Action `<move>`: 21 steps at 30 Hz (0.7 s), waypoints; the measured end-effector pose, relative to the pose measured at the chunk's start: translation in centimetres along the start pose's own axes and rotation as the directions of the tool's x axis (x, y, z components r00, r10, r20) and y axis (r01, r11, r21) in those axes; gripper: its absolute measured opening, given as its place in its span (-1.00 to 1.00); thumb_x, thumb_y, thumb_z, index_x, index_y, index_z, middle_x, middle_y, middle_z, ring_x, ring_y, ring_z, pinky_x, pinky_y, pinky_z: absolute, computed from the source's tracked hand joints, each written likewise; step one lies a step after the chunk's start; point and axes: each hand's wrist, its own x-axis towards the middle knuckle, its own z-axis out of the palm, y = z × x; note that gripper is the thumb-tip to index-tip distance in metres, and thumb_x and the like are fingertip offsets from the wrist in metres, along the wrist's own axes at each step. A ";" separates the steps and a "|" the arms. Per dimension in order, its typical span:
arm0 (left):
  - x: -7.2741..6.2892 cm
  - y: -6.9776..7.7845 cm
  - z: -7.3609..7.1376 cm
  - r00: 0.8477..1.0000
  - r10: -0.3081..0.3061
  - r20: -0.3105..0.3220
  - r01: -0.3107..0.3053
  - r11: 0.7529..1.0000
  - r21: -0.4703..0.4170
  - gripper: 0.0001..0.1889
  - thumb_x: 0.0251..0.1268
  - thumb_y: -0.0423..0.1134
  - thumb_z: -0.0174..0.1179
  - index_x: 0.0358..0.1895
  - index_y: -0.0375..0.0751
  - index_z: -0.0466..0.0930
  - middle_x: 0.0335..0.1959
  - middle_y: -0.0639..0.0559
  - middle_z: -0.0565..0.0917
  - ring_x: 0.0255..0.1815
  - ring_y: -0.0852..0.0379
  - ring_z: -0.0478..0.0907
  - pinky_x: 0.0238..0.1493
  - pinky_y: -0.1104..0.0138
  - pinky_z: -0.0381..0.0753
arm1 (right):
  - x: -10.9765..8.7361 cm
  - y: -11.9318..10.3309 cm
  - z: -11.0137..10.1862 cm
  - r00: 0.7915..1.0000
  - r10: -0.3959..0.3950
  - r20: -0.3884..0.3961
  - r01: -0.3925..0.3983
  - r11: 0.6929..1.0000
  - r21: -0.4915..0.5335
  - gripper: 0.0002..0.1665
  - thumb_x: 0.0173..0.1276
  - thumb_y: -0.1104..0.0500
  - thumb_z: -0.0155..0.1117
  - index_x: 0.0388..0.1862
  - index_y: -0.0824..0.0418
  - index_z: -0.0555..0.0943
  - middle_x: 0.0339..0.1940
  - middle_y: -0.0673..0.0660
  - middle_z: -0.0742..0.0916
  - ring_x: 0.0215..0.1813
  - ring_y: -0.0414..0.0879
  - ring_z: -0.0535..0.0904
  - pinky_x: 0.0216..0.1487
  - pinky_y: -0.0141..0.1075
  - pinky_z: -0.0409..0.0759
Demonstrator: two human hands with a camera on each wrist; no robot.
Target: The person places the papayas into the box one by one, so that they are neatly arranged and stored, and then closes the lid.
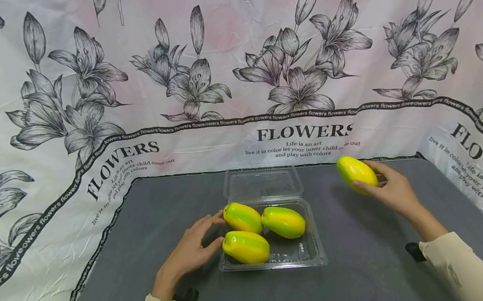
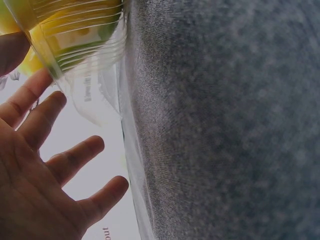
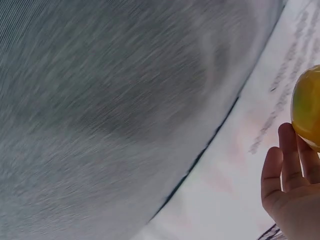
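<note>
A clear plastic clamshell box (image 1: 317, 248) lies on the grey table with three yellow-green mangoes in it: one at the back left (image 1: 242, 218), one at the front left (image 1: 246, 247) and one on the right (image 1: 283, 222). My left hand (image 1: 190, 248) is at the box's left edge, thumb and fingertips right at the rim. In the left wrist view its fingers (image 2: 75, 160) are spread beside the ribbed wall. Off to the right, my right hand (image 1: 393, 190) holds another mango (image 1: 357, 174) above the table, gripped between thumb and fingers.
The box's transparent lid (image 1: 263, 185) lies folded back toward the rear of the table (image 1: 354, 276). A white cloth (image 1: 205, 149) printed with flowers and lettering hangs behind the table and along both sides.
</note>
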 end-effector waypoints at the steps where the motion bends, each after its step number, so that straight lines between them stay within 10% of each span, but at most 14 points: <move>1: 0.0 0.0 0.0 1.000 0.000 -0.001 0.000 1.000 0.001 -0.52 0.47 -0.01 0.23 0.37 -0.01 0.47 0.61 0.18 0.26 0.64 -0.23 0.12 0.49 -0.42 0.05 | -0.1 -0.5 0.1 1.000 -0.008 0.002 0.008 1.000 0.006 -0.08 0.37 -0.21 0.38 0.55 0.17 0.34 0.31 0.40 0.59 0.08 0.27 0.60 -0.26 -0.26 0.57; 21: 0.0 0.0 0.0 1.000 -0.002 0.000 0.002 1.000 0.004 -0.52 0.47 -0.01 0.23 0.37 -0.01 0.47 0.61 0.18 0.26 0.64 -0.22 0.13 0.48 -0.43 0.04 | -2.9 -7.4 2.3 0.974 -0.197 0.108 0.183 0.975 0.122 -0.15 0.29 -0.05 0.51 0.52 -0.02 0.41 0.19 0.14 0.70 -0.03 -0.05 0.58 -0.12 -0.28 0.59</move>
